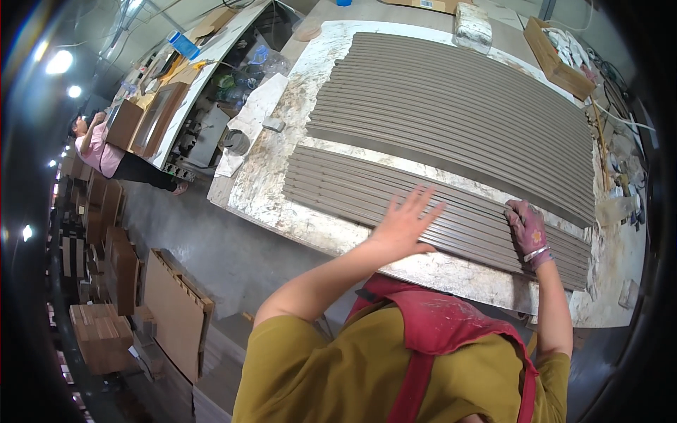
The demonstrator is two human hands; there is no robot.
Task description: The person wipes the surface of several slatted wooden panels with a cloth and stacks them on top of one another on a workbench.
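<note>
A row of long grey-brown strips (pixel 338 182) lies side by side along the near edge of a stained white work board (pixel 264 201). My left hand (pixel 403 229) is bare and open, its fingers spread over these strips near their middle. Towards their right end, my right hand (pixel 526 231), in a pink glove with a flower print, rests with curled fingers on the strips. Whatever it may hold is hidden under the fingers. Beyond a narrow gap, a wider group of similar strips (pixel 458 106) covers the far part of the board.
A pale block (pixel 472 28) sits at the board's far edge, and a wooden box (pixel 557 60) with white cloths is at far right. On the left are a small grey block (pixel 273 125) and a round tin (pixel 236 142). Another person (pixel 106 151) stands at a bench far left.
</note>
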